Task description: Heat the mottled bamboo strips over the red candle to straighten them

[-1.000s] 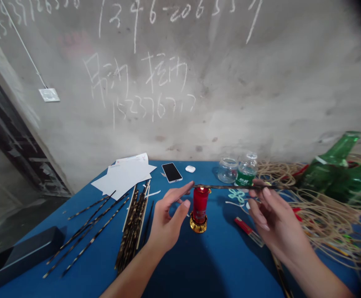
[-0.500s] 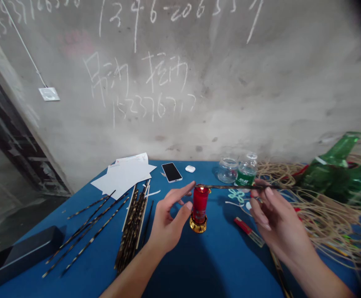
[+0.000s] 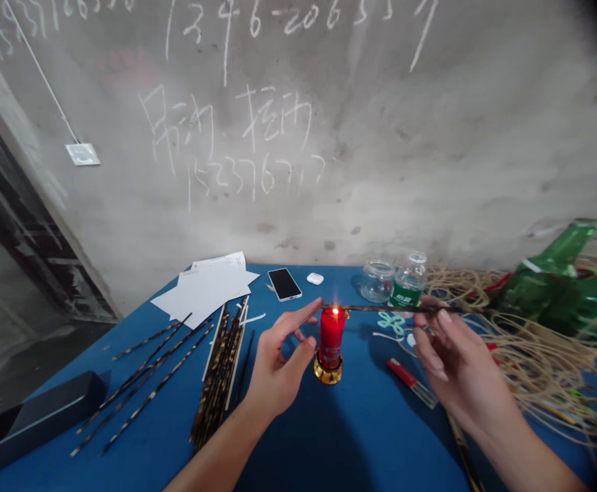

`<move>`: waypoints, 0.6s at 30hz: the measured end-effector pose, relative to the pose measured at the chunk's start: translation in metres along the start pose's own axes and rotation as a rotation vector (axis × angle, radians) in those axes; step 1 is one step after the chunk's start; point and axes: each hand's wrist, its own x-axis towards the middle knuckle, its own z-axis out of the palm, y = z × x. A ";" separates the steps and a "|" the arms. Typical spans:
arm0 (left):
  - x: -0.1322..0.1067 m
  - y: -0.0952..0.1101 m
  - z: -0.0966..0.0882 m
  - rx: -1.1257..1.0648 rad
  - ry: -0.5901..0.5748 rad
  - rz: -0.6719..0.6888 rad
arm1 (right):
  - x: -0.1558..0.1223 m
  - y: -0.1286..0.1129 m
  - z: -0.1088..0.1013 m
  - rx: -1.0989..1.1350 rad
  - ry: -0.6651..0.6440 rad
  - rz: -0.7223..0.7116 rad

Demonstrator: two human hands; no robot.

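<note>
A thin dark mottled strip (image 3: 380, 309) stretches level between my two hands, right over the flame of a red candle (image 3: 332, 335) on a gold base. My left hand (image 3: 280, 362) touches the strip's left end with its forefinger tip; the other fingers are loosely curled. My right hand (image 3: 449, 359) pinches the strip's right part between thumb and fingers. The candle burns between the hands.
A blue table (image 3: 339, 437) carries a pile of mottled strips (image 3: 216, 376), white papers (image 3: 206, 287), a phone (image 3: 284, 283), a white earbud case (image 3: 315, 278), a glass jar (image 3: 377, 280), a small bottle (image 3: 407, 283), a red-handled tool (image 3: 411, 381), cane coils (image 3: 539, 355) and green bottles (image 3: 559, 273). A dark box (image 3: 31, 420) lies at left.
The strip and both hands stay almost still over the candle. The flame shows a little brighter above the strip now.
</note>
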 end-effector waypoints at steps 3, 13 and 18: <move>0.000 0.000 0.000 -0.006 0.003 -0.001 | 0.000 0.000 0.000 -0.002 -0.004 0.007; 0.001 -0.004 -0.002 -0.046 0.011 0.009 | 0.001 0.003 0.000 -0.025 -0.020 0.008; 0.002 -0.003 -0.002 -0.090 0.028 -0.025 | -0.001 0.004 0.002 -0.035 -0.020 0.006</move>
